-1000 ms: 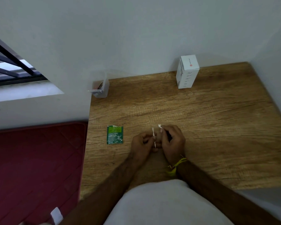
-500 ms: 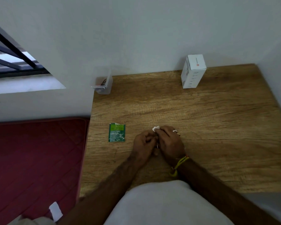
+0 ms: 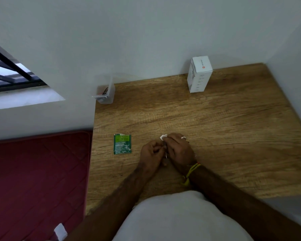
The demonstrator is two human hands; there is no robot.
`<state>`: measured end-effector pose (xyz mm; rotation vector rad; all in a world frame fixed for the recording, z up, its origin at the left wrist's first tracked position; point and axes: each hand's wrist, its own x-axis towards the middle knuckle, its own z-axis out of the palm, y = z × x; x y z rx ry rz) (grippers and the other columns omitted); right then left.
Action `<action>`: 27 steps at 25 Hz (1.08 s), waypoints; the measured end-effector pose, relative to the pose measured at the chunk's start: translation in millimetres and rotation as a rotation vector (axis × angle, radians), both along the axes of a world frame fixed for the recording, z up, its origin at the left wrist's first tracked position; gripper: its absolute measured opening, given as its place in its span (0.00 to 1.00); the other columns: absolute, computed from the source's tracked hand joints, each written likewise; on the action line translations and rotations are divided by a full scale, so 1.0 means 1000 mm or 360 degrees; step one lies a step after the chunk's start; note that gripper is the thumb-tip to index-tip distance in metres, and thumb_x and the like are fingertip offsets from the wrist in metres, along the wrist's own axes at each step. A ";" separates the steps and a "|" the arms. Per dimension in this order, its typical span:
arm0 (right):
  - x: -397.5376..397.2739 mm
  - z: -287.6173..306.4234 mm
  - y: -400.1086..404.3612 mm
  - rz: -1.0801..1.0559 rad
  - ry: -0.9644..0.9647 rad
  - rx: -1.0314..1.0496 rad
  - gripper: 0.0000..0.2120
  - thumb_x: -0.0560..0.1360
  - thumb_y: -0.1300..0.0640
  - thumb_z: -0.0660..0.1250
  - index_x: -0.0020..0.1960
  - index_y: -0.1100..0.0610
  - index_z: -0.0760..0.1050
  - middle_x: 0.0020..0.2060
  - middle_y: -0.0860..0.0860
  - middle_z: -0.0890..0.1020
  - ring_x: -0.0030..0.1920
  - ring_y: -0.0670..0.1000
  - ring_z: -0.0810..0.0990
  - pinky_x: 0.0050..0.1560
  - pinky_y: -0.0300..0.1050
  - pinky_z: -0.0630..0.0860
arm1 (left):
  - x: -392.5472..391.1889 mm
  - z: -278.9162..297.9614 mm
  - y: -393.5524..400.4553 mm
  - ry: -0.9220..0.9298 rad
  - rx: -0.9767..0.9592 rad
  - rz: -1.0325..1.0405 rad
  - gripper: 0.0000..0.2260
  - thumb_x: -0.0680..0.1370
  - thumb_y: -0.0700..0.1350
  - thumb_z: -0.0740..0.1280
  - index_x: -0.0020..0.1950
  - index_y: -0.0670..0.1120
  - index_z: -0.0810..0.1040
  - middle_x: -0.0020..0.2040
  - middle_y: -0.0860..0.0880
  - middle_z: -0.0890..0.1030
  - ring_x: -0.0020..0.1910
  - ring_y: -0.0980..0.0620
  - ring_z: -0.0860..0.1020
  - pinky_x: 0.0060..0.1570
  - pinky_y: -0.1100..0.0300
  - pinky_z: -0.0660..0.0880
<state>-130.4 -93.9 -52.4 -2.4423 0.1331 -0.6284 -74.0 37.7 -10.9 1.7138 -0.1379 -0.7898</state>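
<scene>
Both my hands meet over the middle of a wooden table (image 3: 215,122). My right hand (image 3: 179,150) pinches a small white wipe (image 3: 163,137) that sticks out past its fingertips. My left hand (image 3: 150,153) has its fingers curled around something small and thin held between the two hands; most of that thing is hidden. A torn-open green sachet (image 3: 122,144) lies flat on the table to the left of my hands.
A white carton (image 3: 199,74) stands upright at the back of the table by the wall. A clear plastic container (image 3: 105,93) sits at the back left corner. A dark red mat (image 3: 36,180) covers the floor left of the table.
The thin white strip that stood up between my hands a second ago is folded down and mostly hidden. My hands have closed tighter together; only a corner of white shows.
</scene>
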 end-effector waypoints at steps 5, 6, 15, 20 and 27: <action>-0.002 0.000 0.000 0.0017 -0.0006 -0.0014 0.16 0.78 0.56 0.60 0.60 0.61 0.80 0.54 0.54 0.82 0.56 0.51 0.78 0.60 0.45 0.71 | -0.001 0.000 -0.001 -0.0015 0.0037 0.0004 0.04 0.81 0.35 0.65 0.54 0.38 0.79 0.42 0.42 0.85 0.24 0.53 0.78 0.24 0.63 0.75; -0.004 -0.002 0.001 0.0037 -0.0014 -0.0046 0.16 0.78 0.56 0.60 0.60 0.62 0.80 0.54 0.54 0.82 0.56 0.52 0.78 0.59 0.46 0.72 | -0.001 -0.002 -0.001 -0.0026 0.0042 0.0004 0.05 0.81 0.34 0.65 0.54 0.37 0.79 0.42 0.41 0.85 0.24 0.52 0.78 0.24 0.63 0.75; -0.004 0.000 -0.003 0.0057 -0.0027 -0.0074 0.16 0.77 0.55 0.60 0.57 0.62 0.81 0.53 0.54 0.82 0.54 0.54 0.80 0.55 0.51 0.76 | -0.005 0.000 -0.002 0.0027 -0.0085 0.0073 0.12 0.80 0.34 0.66 0.63 0.42 0.75 0.50 0.41 0.85 0.40 0.49 0.85 0.31 0.61 0.80; -0.009 0.002 -0.005 0.0045 -0.0023 -0.0117 0.15 0.77 0.58 0.60 0.57 0.61 0.81 0.52 0.55 0.82 0.53 0.54 0.78 0.53 0.50 0.76 | -0.005 0.003 -0.002 0.0083 -0.0159 0.0088 0.14 0.80 0.33 0.66 0.65 0.43 0.74 0.51 0.40 0.85 0.44 0.47 0.86 0.36 0.57 0.83; -0.011 0.000 -0.008 -0.0194 -0.0014 0.0003 0.15 0.78 0.62 0.60 0.60 0.62 0.80 0.53 0.55 0.81 0.54 0.55 0.79 0.56 0.50 0.75 | -0.004 0.007 -0.002 0.0143 -0.0185 0.0066 0.14 0.80 0.33 0.66 0.64 0.43 0.74 0.47 0.43 0.86 0.41 0.47 0.86 0.35 0.59 0.82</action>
